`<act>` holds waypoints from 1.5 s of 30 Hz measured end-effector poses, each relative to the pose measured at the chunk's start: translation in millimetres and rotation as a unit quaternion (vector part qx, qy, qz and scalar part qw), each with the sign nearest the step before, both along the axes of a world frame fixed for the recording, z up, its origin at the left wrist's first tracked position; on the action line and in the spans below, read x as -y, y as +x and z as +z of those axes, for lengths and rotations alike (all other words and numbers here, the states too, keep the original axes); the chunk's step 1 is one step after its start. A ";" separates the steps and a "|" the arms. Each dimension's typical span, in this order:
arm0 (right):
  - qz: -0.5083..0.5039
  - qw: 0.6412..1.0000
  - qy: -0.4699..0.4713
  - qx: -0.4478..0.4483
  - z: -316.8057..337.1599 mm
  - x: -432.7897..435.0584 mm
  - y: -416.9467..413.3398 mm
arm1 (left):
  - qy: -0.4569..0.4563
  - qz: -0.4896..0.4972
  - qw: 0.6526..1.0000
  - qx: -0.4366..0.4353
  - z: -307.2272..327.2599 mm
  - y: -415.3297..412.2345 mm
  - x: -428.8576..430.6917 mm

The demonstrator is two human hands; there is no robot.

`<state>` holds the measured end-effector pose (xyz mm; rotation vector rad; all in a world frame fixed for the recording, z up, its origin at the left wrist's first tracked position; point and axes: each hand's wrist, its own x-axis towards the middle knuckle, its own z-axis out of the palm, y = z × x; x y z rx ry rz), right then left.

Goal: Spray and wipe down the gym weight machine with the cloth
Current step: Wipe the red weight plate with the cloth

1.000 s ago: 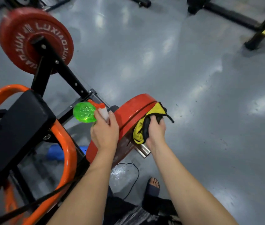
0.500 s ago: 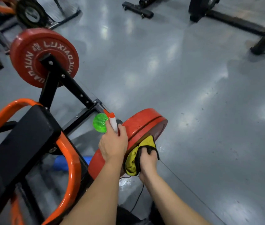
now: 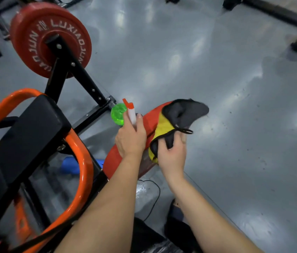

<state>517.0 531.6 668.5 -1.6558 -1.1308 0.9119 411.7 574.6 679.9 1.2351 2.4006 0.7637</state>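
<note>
My left hand (image 3: 130, 138) grips a green spray bottle (image 3: 117, 114) with a white and orange nozzle, held just left of the near red weight plate (image 3: 150, 118). A yellow and dark grey cloth (image 3: 178, 115) lies draped over the top rim of that plate. My right hand (image 3: 172, 154) holds the cloth's lower part against the plate's outer face. The plate hangs on the weight machine's black frame (image 3: 82, 79), and most of its face is hidden by my hands and the cloth.
A second red plate (image 3: 34, 33) marked LUXIAOJUN sits on the frame at upper left. A black pad (image 3: 25, 128) with orange tubing (image 3: 82, 172) fills the lower left. Black machine bases (image 3: 275, 10) lie at the top right. A thin cable (image 3: 155, 196) and my foot are below.
My right hand has swept the cloth from the plate's lower face up over its top rim, where the grey part now spreads out. My left hand with the bottle stayed beside the plate.
</note>
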 end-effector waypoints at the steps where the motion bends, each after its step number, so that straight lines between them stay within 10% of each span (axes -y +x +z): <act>1: 0.022 1.000 -0.012 0.014 -1.0 7.4 -2.5 | 0.002 0.002 1.000 0.008 -1.1 -1.1 0.9; 7: 0.129 0.978 -0.117 -0.112 -24.1 74.7 -26.9 | 0.006 0.010 1.000 0.023 -5.2 -6.6 7.1; 18: -0.088 0.887 -0.272 -0.363 -76.5 -15.1 13.9 | 0.002 0.021 1.000 -0.015 -8.3 -7.0 6.3; 28: -0.037 0.877 -0.340 -0.338 -81.7 33.2 -4.2 | 0.012 0.017 1.000 -0.018 -4.6 -6.0 6.9; 39: -0.079 0.964 -0.090 -0.239 -15.3 -38.6 31.7 | 0.014 0.029 0.999 -0.014 -5.0 -6.3 9.4; 45: -0.071 0.924 -0.282 -0.247 -76.1 -25.8 18.0 | 0.018 0.037 0.999 -0.019 -4.9 -6.0 8.6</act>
